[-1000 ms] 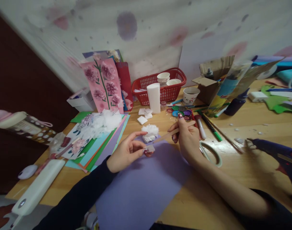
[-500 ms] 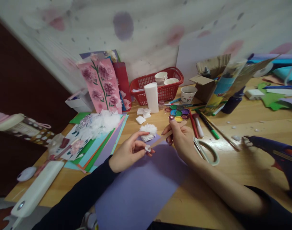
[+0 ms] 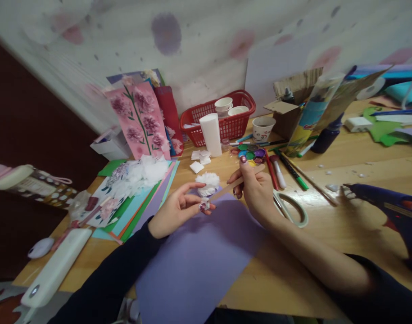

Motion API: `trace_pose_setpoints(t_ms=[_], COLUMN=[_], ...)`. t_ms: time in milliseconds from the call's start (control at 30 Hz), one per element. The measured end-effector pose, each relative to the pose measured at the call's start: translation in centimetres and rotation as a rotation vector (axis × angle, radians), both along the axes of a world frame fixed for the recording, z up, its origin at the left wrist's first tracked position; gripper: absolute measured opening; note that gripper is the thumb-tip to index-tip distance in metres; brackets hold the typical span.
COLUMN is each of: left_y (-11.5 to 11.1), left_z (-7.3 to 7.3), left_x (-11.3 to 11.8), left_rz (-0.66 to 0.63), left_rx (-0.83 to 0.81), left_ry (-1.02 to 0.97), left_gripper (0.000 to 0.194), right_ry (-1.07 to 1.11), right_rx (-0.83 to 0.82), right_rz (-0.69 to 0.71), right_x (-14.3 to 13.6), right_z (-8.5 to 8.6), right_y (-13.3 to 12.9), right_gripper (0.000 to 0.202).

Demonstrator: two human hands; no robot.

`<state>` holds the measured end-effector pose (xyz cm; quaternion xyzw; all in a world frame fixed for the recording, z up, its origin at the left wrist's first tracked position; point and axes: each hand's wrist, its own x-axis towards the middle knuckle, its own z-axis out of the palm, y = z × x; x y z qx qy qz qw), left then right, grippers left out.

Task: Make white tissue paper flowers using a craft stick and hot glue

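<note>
Between the thumb and fingers of my left hand [image 3: 178,208] is a small crumpled piece of white paper [image 3: 205,203]. My right hand [image 3: 256,191] grips a flat wooden craft stick [image 3: 228,188], whose far end reaches the paper piece. Just beyond the fingers sits a fluffy white paper ball [image 3: 208,183] at the top corner of a purple sheet [image 3: 195,265]. Both hands are above that sheet. Several white paper squares [image 3: 196,167] lie farther back, beside a standing stack of folded white paper [image 3: 210,134].
Scissors [image 3: 295,209] lie by my right wrist, with a glue gun [image 3: 384,202] at the right. Paints [image 3: 251,154], pens and brushes spread behind. A red basket [image 3: 236,121] holds paper cups. At left are colored sheets [image 3: 141,211], cotton [image 3: 148,170] and a pink flower picture [image 3: 141,117].
My left thumb has moved up over the small white paper piece, pressing it around the stick's end. The view has shifted slightly; other things stay in place.
</note>
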<state>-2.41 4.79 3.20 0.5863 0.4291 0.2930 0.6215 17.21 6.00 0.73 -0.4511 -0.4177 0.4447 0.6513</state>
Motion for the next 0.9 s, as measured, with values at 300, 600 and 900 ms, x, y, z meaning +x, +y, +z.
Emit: trace_pose_setpoints(t_ms=[300, 600, 900], left_y=[1.4, 3.2, 4.9], left_z=[0.4, -1.1, -2.0], left_x=[-0.4, 1.4, 2.8], left_rz=[0.179, 0.213, 0.138], left_rx=[0.231, 0.387, 0.785], left_ry=[0.22, 0.382, 0.607], left_gripper=[0.032, 0.018, 0.015], right_ry=[-0.211, -0.395, -0.442], right_rx=[0.044, 0.114, 0.121], right_rz=[-0.125, -0.092, -0.081], right_x=[1.2, 1.1, 1.1], right_z=[-0.9, -1.9, -2.3], right_y=[1.5, 1.7, 2.1], right_gripper=[0.065, 0.057, 0.05])
